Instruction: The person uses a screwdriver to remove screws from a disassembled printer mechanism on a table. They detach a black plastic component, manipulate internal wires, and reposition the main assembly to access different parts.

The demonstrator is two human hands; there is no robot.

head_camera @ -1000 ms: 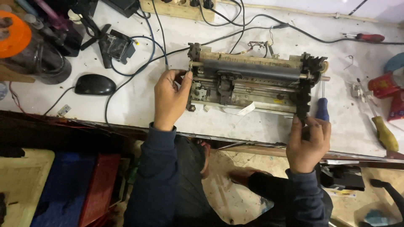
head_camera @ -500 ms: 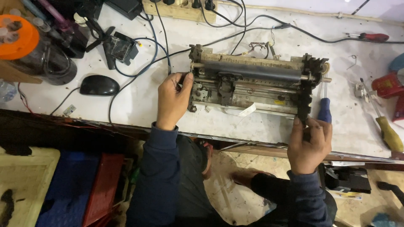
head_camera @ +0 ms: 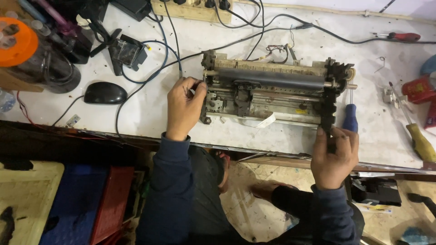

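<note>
A stripped printer mechanism (head_camera: pixel 272 93) with a long dark roller lies across the white workbench (head_camera: pixel 150 113). My left hand (head_camera: pixel 184 106) pinches a small part at the mechanism's left end, fingers closed on it. My right hand (head_camera: pixel 335 156) grips the black gear-side frame at the right end, near the bench's front edge. A blue-handled screwdriver (head_camera: pixel 350 115) lies just beside that right end, touching nothing I hold.
A black mouse (head_camera: pixel 105 93) and several cables lie left of the mechanism. A power strip (head_camera: pixel 190 8) sits at the back. A yellow-handled screwdriver (head_camera: pixel 420 140), a red-handled one (head_camera: pixel 404 36) and red tools lie at the right. An orange-lidded container (head_camera: pixel 27 54) stands far left.
Both hands keep their places on the mechanism's ends. The view has shifted slightly; the mechanism has not visibly moved.
</note>
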